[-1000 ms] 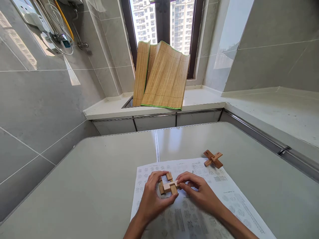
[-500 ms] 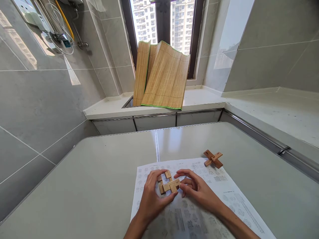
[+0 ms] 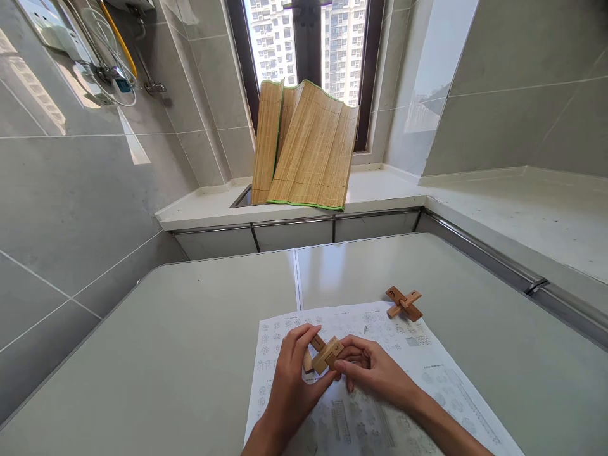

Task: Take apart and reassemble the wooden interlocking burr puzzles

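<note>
Vs the frame half a sec ago: the wooden puzzle (image 3: 323, 354) is tipped up at an angle instead of lying flat, and both hands have closed in tighter on it; the view has shifted a little too.

Around: instruction sheet (image 3: 380, 405) w/ printed diagrams under the hands on the grey table (image 3: 166, 354). A 2nd wooden cross-shaped puzzle (image 3: 403, 303) sits at the sheet's far right corner, well apart from the hands. Bamboo mat (image 3: 304, 149) leans against the window on the counter beyond. Nothing lies btwn the hands and the 2nd puzzle.

Left hand (image 3: 289, 380): thumb and fingers curled round the puzzle's left side, gripping it. Right hand (image 3: 375, 373): fingers bent, pinching the puzzle's right end. Puzzle is btwn both sets of fingertips, just above the sheet; can't tell if its bottom touches the paper.
</note>
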Demonstrator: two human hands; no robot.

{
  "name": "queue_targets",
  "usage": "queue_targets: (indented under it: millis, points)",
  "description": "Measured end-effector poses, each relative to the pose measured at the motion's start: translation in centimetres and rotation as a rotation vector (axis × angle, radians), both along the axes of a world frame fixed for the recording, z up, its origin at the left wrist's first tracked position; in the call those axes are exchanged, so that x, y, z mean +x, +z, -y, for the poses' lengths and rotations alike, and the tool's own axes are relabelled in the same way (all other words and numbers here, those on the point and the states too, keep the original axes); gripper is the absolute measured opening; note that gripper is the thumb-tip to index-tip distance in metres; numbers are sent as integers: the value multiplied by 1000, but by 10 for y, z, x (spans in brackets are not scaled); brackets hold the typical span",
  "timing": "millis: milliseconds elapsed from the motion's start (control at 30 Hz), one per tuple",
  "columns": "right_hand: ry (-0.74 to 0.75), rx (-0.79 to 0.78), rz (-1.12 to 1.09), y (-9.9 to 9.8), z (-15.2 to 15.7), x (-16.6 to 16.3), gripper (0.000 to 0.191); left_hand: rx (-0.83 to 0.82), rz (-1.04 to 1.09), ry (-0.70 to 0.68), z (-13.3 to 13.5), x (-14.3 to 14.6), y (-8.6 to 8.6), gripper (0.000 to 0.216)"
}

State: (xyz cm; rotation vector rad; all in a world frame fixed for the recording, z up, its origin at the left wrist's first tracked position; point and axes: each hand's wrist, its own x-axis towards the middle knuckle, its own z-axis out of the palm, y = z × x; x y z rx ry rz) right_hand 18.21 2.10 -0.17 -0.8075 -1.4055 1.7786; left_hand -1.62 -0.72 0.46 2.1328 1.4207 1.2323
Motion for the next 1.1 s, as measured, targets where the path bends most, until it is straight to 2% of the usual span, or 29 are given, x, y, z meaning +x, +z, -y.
queue_targets:
  millis: [167, 300, 367, 500, 667, 800, 933, 1100]
  points:
    - [-52, -26, -3, -4, -2, 1, 39, -124, 37, -68, 0, -2, 6, 57]
    - [-96, -32, 25, -5, -5, 4, 40, -231, 93, -78, -2, -3, 14, 26]
    - [-86, -26, 43, -4, -6, 5, 40, -299, 132, -54, -3, -3, 17, 22]
    - [-69, -3, 47, -2, -5, 8, 38, -422, 213, -81, -3, -2, 23, 32]
    - [-80, 32, 22, 0, -3, 7, 38, -449, 245, -148, -1, -2, 31, 35]
    - [-163, 71, -14, 2, -4, 7, 42, -536, 553, -72, -5, -5, 30, 35]
    - [-217, 218, 206, 3, -2, 8, 33, -542, 828, 53, -14, -14, 25, 43]
    - [-161, 486, 468, 7, 1, -2, 19, -568, 953, 74, -16, -19, 23, 61]
